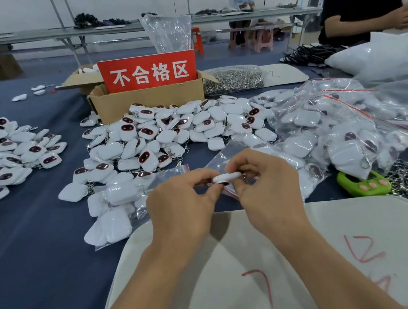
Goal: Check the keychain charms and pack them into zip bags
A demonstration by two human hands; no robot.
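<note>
Charm (pixel 226 178), white and flat, held edge-on between both hands just above the far edge of a pale board (pixel 301 250) with red marks on it. Left hand (pixel 181 204): fingers curled, thumb and fingertips pinching the charm's left end. Right hand (pixel 267 187): fingers curled, pinching the right end; the keyring end is hidden behind these fingers. Clear zip bag (pixel 220 161) with a red strip lies directly behind and under the hands; cannot tell whether the right hand also holds it. Blue cloth (pixel 29 255) covers the table. Heap of loose charms (pixel 166 130) sits in the middle beyond the hands, white with dark oval faces, and a second heap (pixel 3 154) lies at far left. Filled bags (pixel 338 136) are stacked to the right, with more filled bags (pixel 116 207) near the left hand. Cardboard box (pixel 146 99) with a red sign (pixel 148 72) stands behind the middle heap. Green toy (pixel 362 185) rests at right, beside loose chains.
</note>
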